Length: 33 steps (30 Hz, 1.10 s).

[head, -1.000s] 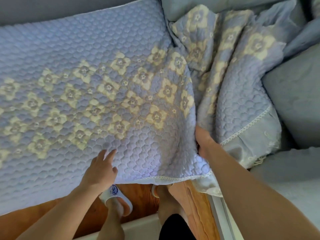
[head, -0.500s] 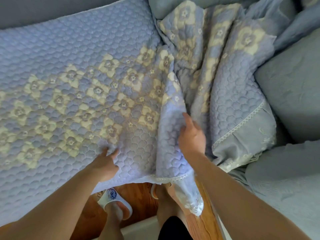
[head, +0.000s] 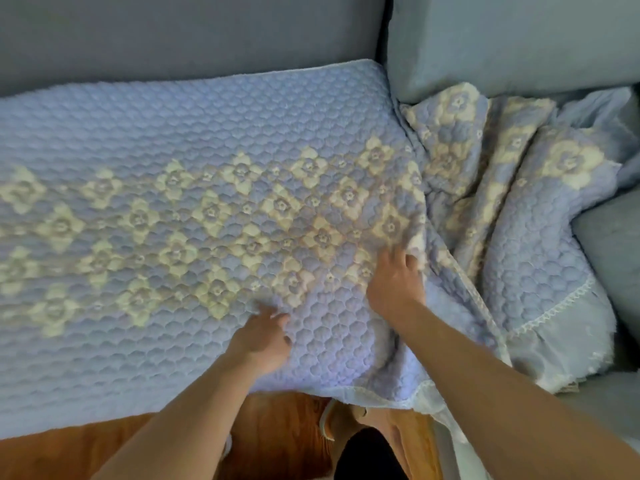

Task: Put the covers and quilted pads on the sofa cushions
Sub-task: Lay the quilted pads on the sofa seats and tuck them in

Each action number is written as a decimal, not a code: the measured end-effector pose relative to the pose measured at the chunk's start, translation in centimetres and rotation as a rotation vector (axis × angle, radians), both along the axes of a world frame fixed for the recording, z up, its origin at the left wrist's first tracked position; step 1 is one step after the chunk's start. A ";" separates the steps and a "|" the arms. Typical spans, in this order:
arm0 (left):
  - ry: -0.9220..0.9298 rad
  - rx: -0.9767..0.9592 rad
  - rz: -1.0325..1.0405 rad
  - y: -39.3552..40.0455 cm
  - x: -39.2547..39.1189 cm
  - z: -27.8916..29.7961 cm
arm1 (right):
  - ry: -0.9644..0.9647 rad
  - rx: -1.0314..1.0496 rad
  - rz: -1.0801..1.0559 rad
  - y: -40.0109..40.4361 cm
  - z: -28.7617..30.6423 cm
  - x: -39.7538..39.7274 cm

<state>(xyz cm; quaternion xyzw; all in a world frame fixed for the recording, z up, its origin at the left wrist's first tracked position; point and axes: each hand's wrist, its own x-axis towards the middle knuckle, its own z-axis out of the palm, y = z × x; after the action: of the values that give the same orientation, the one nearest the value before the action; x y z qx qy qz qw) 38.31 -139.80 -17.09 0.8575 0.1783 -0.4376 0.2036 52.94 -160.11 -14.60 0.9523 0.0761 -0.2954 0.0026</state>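
A lavender quilted pad (head: 194, 140) with cream flowers lies spread flat over the sofa seat cushion, from the left edge to the middle of the view. My left hand (head: 259, 336) rests palm down on its front part, fingers apart. My right hand (head: 396, 284) is at the pad's right edge, fingers curled into the fabric fold there. A second quilted pad (head: 523, 237) of the same pattern lies crumpled to the right, its lace trim hanging over the front.
The grey sofa backrest (head: 187, 36) runs along the top, with a grey back cushion (head: 512, 39) at top right. Another grey cushion (head: 613, 258) lies at the right edge. Wooden floor (head: 284, 434) and my slippered feet show below.
My right hand has moved up along the pad's right edge, and the raised fold there now lies flatter. My left hand slid forward onto the pad. The camera tilted up towards the backrest.
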 end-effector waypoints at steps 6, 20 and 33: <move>-0.112 0.092 0.194 16.5 -6.8 0.9 | 0.311 -0.007 0.117 17.2 -0.7 -1.5; -0.022 0.259 0.750 58.3 -35.1 -1.2 | 0.460 -0.029 0.388 64.4 -7.0 -18.2; -0.310 0.525 0.763 70.5 -26.9 2.7 | 0.314 0.262 0.534 75.9 -2.1 -9.7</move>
<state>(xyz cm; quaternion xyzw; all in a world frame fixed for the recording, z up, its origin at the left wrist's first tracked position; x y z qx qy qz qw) 11.36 -69.26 -14.36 0.8083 0.5519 -0.1391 0.1506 43.26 -84.20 -16.72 0.8339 0.3599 -0.4149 -0.0542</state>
